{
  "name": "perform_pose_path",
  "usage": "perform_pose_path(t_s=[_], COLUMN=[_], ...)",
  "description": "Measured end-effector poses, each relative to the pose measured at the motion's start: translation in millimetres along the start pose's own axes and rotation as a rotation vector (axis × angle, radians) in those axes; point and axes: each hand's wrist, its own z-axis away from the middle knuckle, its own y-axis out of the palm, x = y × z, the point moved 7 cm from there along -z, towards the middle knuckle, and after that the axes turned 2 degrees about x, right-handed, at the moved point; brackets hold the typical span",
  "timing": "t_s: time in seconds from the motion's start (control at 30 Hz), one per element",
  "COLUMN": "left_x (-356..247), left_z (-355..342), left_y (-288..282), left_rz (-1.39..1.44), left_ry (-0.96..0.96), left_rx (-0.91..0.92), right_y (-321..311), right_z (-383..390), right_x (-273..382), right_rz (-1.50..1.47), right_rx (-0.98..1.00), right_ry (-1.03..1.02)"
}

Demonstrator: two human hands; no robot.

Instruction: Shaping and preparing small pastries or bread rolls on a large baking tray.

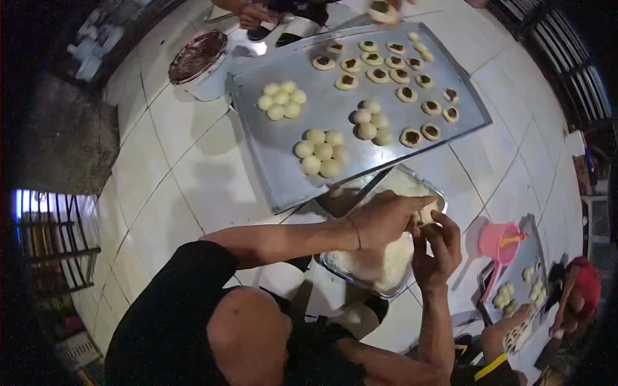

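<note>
My left hand [383,222] and my right hand [438,251] meet over a metal tray [336,267] of pale crumbs [370,267], both closed around a piece of dough [425,209] that their fingers partly cover. Just beyond lies a large metal sheet [257,161] bearing clusters of dough balls [322,152] and several flattened pieces with dark brown filling [406,92].
A tub with brown paste [196,64] stands at upper left. Another person's hands [254,16] are at the top. At right, a pink jug [496,241] sits by a smaller dough tray [534,244]; a person in red [582,289] crouches beyond.
</note>
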Motion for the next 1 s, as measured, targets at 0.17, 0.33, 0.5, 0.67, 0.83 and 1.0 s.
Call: perform_pose_path(t_s=[0.17, 0.33, 0.5, 0.67, 0.83, 1.0], left_x=[-31.1, -38.1, -51.6, -45.6, -43.8, -45.5], left_z=[9.4, 17.2, 20.4, 28.5, 26.4, 28.8], left_y=[-4.4, -56.3, -71.7, -88.7, -98.6, -89.6], left_rz=[-0.063, 0.23, 0.03, 0.462, 0.572, 0.648], left_ry=[0.222, 0.248, 0.259, 0.314, 0.28, 0.338], left_rx=[-0.139, -0.382, -0.413, -0.565, -0.489, -0.523], right_y=[-16.4, -9.3, 22.1, 32.5, 35.4, 33.5], right_z=[-49.3, -94.2, -112.6, -109.7, -113.2, -121.5], right_x=[8.9, 14.6, 22.0, 25.5, 30.6, 38.3], right_rz=[-0.043, -0.154, -0.253, -0.422, -0.495, -0.518], right_rx=[0.267, 0.439, 0.497, 0.371, 0.399, 0.358], right_ry=[0.084, 0.176, 0.167, 0.249, 0.314, 0.284])
